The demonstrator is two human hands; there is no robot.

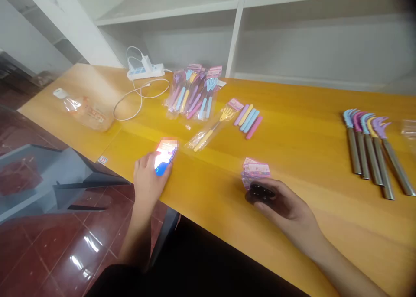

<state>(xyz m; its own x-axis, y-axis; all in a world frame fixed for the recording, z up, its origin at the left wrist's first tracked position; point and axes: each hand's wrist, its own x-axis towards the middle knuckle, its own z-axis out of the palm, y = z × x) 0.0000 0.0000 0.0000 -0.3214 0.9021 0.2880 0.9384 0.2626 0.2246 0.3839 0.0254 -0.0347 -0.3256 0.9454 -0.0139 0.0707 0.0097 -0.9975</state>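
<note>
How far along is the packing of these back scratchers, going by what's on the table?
Done: a pile of bagged scratchers at the back, plus one bagged scratcher lying alone. In hand: the left hand rests on a phone; the right hand holds a dark object by the stack of pink cards. Left: loose coloured handles and unbagged metal scratchers on the right.

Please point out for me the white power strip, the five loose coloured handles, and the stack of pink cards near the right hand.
white power strip (145,71): head view, on the middle of its body.
loose coloured handles (248,119): head view, on the middle handle of the row.
stack of pink cards (256,169): head view, on the top card's face.
</note>
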